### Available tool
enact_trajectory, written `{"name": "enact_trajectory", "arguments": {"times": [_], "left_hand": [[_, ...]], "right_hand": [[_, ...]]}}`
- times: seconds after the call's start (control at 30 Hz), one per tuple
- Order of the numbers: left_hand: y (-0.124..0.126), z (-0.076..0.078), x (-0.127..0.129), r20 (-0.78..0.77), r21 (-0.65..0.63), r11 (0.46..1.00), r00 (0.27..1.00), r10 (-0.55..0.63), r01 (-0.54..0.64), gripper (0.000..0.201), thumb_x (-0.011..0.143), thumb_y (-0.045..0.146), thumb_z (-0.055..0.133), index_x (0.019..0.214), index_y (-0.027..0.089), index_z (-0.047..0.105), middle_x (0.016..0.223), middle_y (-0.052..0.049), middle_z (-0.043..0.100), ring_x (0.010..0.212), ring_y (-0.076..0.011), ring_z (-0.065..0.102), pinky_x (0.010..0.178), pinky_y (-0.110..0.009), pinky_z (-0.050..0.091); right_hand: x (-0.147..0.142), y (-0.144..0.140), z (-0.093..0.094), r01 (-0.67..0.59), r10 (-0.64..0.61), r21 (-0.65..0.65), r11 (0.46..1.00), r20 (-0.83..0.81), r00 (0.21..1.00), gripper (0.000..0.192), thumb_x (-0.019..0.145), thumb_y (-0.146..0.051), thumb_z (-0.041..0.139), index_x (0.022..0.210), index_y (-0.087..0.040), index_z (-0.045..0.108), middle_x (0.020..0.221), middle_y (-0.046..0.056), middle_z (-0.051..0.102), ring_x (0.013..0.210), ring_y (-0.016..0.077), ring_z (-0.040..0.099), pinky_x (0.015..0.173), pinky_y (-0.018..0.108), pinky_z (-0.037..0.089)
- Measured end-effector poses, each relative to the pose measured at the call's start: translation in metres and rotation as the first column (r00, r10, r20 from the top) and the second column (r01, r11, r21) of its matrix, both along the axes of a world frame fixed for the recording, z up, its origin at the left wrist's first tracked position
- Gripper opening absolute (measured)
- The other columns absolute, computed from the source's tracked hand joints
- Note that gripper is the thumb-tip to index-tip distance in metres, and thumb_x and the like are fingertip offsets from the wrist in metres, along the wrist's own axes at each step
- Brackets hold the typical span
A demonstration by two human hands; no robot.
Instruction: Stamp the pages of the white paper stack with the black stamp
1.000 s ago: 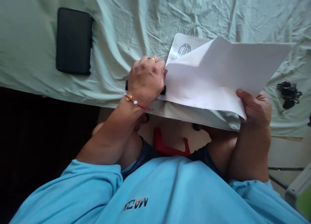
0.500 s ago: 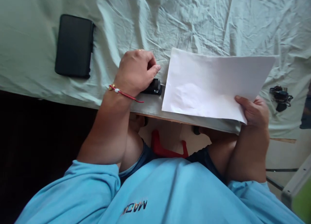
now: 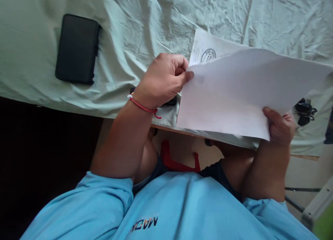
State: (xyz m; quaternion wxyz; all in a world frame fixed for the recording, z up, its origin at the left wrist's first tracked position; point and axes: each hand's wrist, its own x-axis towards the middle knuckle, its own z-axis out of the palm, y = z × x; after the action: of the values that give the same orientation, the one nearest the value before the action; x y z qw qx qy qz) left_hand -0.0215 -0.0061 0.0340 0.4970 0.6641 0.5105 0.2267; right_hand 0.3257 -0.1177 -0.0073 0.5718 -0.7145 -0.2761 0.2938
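Note:
My left hand [image 3: 170,76] pinches the upper left corner of a blank white sheet of paper [image 3: 223,90] between thumb and fingers. My right hand [image 3: 281,127] grips the sheet's lower right corner, its thumb on top. Behind it shows the far left part of another sheet [image 3: 199,45], with small print and a round dark stamp mark. Most of that second sheet is hidden. Under my left wrist lies a small black object [image 3: 171,101], mostly covered, perhaps a stapler.
A black rectangular case [image 3: 77,49] lies on the pale green cloth [image 3: 125,21] at the left. A bunch of keys [image 3: 305,111] sits just right of the paper. The table's near edge [image 3: 182,130] runs above my legs, with a red stool [image 3: 177,160] below.
My left hand has moved right from above the small black object and taken the paper's corner. The sheets have come apart, uncovering print and a stamp. My right hand keeps its hold, slightly further right.

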Motion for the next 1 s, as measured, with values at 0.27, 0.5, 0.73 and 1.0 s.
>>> {"name": "enact_trajectory", "arguments": {"times": [0.27,0.5,0.73,1.0], "left_hand": [[-0.005,0.008,0.005,-0.133,0.079,0.997,0.991,0.014,-0.003,0.044,0.104,0.042,0.062,0.065,0.023,0.058,0.062,-0.002,0.06,0.074,-0.0209,0.062,0.076,-0.036,0.049],[0.003,0.002,0.007,-0.096,-0.046,0.995,0.991,-0.095,0.091,0.02,0.095,0.035,0.071,0.08,0.022,0.068,0.083,-0.005,0.075,0.09,-0.0253,0.072,0.079,-0.036,0.054],[0.004,0.001,0.002,0.077,-0.163,0.984,0.995,-0.059,0.071,0.01,0.083,0.031,0.077,0.085,0.023,0.072,0.088,-0.005,0.078,0.088,-0.0242,0.073,0.077,-0.037,0.059],[0.002,0.007,0.007,0.044,-0.118,0.993,0.999,0.017,-0.011,0.026,0.093,0.03,0.075,0.071,0.02,0.065,0.075,-0.003,0.07,0.073,-0.017,0.06,0.071,-0.034,0.047]], "right_hand": [[0.005,-0.013,-0.001,-0.09,0.083,-0.246,0.965,-0.036,0.996,0.045,0.049,-0.04,0.105,0.085,-0.021,0.085,0.091,0.004,0.082,0.072,0.0128,0.07,0.063,0.022,0.059],[0.01,-0.012,0.005,-0.006,0.013,-0.199,0.98,0.034,0.999,0.04,0.051,-0.036,0.1,0.085,-0.022,0.085,0.097,0.004,0.082,0.079,0.0144,0.071,0.071,0.025,0.061],[0.016,-0.011,0.002,0.001,0.002,-0.148,0.989,0.019,1.0,0.036,0.051,-0.035,0.096,0.08,-0.02,0.081,0.097,0.005,0.08,0.083,0.0159,0.068,0.079,0.03,0.062],[0.022,-0.005,-0.013,0.016,-0.017,-0.057,0.998,-0.022,1.0,0.034,0.052,-0.033,0.095,0.078,-0.019,0.078,0.097,0.004,0.079,0.09,0.0182,0.073,0.087,0.031,0.067]]}}
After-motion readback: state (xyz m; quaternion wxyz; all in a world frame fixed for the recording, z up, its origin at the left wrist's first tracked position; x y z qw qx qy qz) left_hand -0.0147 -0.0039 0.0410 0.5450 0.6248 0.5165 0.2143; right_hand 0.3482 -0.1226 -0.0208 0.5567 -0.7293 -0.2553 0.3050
